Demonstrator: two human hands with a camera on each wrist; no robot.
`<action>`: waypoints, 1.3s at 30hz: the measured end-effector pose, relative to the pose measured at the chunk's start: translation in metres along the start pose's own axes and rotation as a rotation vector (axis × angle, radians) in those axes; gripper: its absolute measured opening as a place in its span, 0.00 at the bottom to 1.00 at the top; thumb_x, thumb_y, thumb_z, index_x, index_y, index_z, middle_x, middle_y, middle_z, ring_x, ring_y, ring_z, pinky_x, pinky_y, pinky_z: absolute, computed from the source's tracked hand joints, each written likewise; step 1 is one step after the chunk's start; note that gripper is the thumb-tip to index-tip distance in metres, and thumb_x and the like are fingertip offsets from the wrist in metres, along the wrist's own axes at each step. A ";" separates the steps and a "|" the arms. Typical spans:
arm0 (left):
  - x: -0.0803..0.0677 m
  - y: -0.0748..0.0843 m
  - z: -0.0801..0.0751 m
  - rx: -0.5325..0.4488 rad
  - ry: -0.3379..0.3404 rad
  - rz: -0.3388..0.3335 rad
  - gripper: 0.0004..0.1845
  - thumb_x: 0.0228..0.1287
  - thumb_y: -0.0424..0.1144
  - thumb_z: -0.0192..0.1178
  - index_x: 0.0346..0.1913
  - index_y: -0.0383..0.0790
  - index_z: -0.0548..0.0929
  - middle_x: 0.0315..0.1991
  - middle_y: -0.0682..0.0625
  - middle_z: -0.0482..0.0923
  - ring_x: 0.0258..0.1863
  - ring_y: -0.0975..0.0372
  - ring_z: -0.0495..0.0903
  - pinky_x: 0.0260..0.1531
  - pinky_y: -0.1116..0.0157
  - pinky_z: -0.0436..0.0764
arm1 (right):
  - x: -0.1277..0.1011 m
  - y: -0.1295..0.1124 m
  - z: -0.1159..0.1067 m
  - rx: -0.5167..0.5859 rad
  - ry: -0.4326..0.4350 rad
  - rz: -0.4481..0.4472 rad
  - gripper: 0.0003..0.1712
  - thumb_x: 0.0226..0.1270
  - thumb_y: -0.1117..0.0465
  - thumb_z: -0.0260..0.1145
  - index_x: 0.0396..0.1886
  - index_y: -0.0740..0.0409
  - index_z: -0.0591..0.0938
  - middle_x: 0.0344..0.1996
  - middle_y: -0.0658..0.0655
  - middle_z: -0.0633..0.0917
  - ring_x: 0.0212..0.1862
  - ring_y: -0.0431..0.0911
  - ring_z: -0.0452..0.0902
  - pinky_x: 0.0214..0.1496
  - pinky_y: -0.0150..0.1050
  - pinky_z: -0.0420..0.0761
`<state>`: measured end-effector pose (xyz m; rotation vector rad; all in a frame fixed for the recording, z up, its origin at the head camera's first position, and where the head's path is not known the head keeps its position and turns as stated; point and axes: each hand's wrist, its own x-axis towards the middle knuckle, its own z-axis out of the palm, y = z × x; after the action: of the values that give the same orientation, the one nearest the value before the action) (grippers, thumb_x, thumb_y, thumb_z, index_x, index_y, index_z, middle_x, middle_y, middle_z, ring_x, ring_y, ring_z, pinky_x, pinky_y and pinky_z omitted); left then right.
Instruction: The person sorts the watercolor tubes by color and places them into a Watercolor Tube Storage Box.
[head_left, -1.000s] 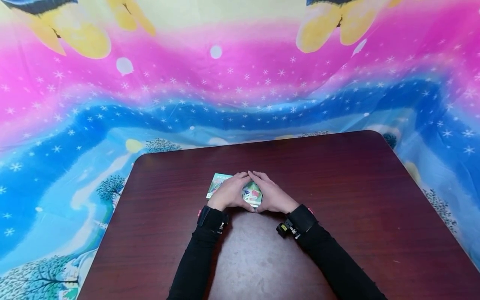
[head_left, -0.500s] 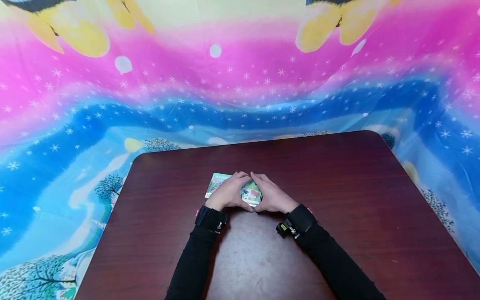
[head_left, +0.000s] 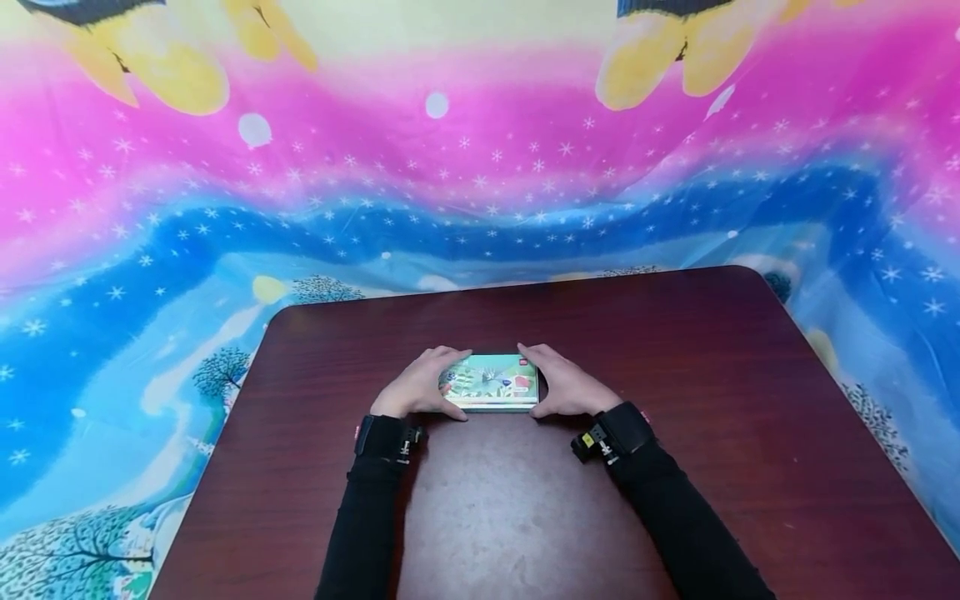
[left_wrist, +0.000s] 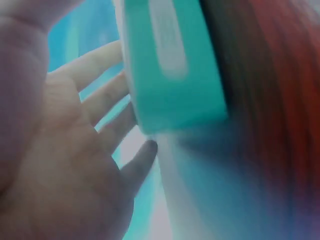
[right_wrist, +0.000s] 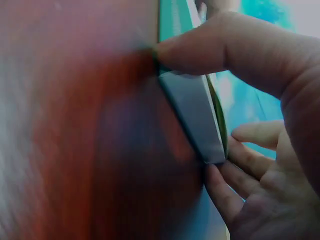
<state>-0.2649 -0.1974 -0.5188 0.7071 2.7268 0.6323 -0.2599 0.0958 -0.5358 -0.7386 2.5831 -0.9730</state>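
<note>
A flat, oblong green box point(head_left: 491, 382) with printed pictures on top shows in the head view, between my hands near the middle of the table. My left hand point(head_left: 420, 385) grips its left end, thumb along the near edge and fingers at the far edge. In the left wrist view the teal side point(left_wrist: 175, 65) of the box carries a pale strip, and my fingers spread behind it. My right hand point(head_left: 566, 383) holds the right end. In the right wrist view its thumb point(right_wrist: 195, 52) presses the near side by a greyish end face point(right_wrist: 195, 115), fingertips around the far corner.
The dark red-brown wooden table point(head_left: 675, 350) has rounded far corners and a glossy light patch point(head_left: 517, 508) in front of the box. A colourful cloth point(head_left: 480, 167) with snowflakes and trees hangs behind and beside the table.
My hands, close together over the box before, have drawn apart, the left to its left end, the right slightly rightward. The box, slanted before, lies straighter and farther right, its top more exposed.
</note>
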 end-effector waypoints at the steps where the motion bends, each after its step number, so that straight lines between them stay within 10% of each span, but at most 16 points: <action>1: -0.001 -0.002 0.000 -0.014 -0.002 0.001 0.57 0.36 0.58 0.78 0.73 0.54 0.60 0.68 0.52 0.62 0.68 0.55 0.60 0.60 0.54 0.70 | -0.001 0.002 -0.002 0.003 -0.005 0.002 0.64 0.44 0.60 0.79 0.77 0.50 0.50 0.68 0.52 0.62 0.61 0.45 0.65 0.53 0.40 0.72; 39: 0.007 0.015 0.010 -0.061 -0.001 -0.031 0.52 0.54 0.56 0.68 0.77 0.52 0.49 0.77 0.55 0.45 0.73 0.58 0.53 0.63 0.52 0.67 | -0.020 0.047 -0.043 0.071 0.006 0.047 0.65 0.43 0.63 0.79 0.77 0.47 0.50 0.73 0.56 0.56 0.68 0.53 0.60 0.55 0.48 0.71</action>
<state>-0.2614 -0.1782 -0.5217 0.6492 2.6996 0.7050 -0.2786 0.1604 -0.5341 -0.6553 2.5443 -1.0482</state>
